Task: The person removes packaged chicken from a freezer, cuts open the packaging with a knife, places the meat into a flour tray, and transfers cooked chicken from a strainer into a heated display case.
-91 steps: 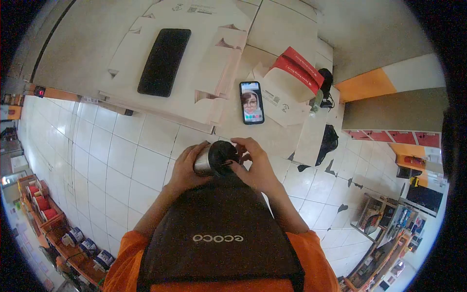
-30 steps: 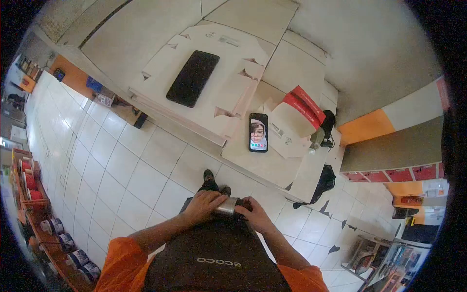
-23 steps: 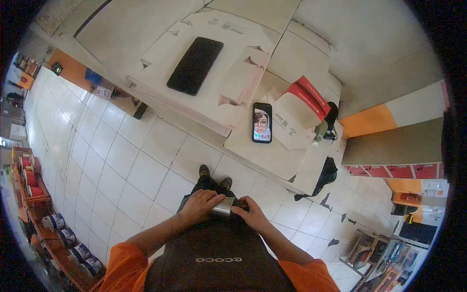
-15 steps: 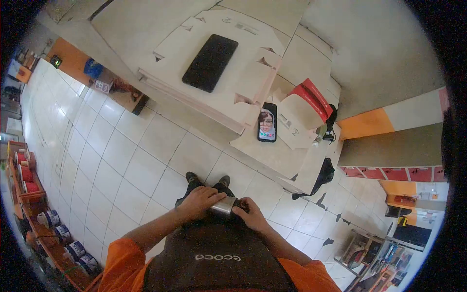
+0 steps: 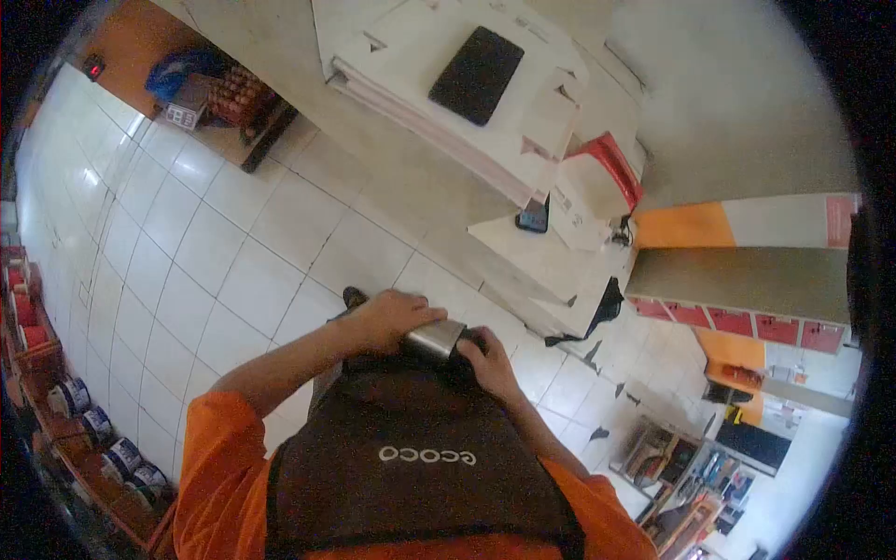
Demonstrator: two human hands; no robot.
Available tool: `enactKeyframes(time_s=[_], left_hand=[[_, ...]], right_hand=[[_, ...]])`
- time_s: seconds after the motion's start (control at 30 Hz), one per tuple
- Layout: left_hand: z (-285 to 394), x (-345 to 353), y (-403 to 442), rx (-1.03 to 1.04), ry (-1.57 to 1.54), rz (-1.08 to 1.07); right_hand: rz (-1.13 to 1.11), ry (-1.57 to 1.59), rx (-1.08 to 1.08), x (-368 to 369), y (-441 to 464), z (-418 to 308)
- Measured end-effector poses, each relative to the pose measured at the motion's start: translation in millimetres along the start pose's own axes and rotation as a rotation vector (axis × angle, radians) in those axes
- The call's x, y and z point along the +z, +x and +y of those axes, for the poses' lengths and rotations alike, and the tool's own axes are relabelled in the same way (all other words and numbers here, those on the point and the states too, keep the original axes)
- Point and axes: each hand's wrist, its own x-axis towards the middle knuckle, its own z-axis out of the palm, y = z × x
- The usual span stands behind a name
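Note:
A silver metal cylinder (image 5: 434,338) with a dark end, perhaps a flask or tumbler, is held in front of my apron. My left hand (image 5: 397,319) wraps over its left part, fingers lying across the top. At the dark right end, my right hand (image 5: 487,362) has its thumb and fingers closed around it. What the dark end is cannot be made out. My brown apron (image 5: 420,485) sits just below both hands.
A black phone (image 5: 477,75) lies on stacked white cardboard (image 5: 411,89); a second phone (image 5: 533,217) is partly hidden by its edge. Behind are a red-edged packet (image 5: 611,163) and a black cloth (image 5: 607,303). Left are what look like egg trays (image 5: 241,98) and a shelf of rolls (image 5: 70,397).
My hands and the cylinder have risen in view. The table and floor have shifted as my head turned, and more of the second phone is now hidden. Both hands keep their hold.

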Motion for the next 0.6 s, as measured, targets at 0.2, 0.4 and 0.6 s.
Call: enactKeyframes(time_s=[0.2, 0.4, 0.6], left_hand=[[-12.1, -12.2, -3.8, 0.057, -0.032, -0.037], [-14.5, -37.7, -0.2, -0.008, -0.14, -0.299], [-36.6, -53.7, 1.5, 0.009, -0.306, -0.371]], right_hand=[[0.053, 0.001, 0.0, 17.4, -2.3, -8.1], [0.116, -0.021, -0.043, 36.3, -6.8, -13.7], [0.011, -0.686, -0.656, 32.6, -13.6, -72.5]])
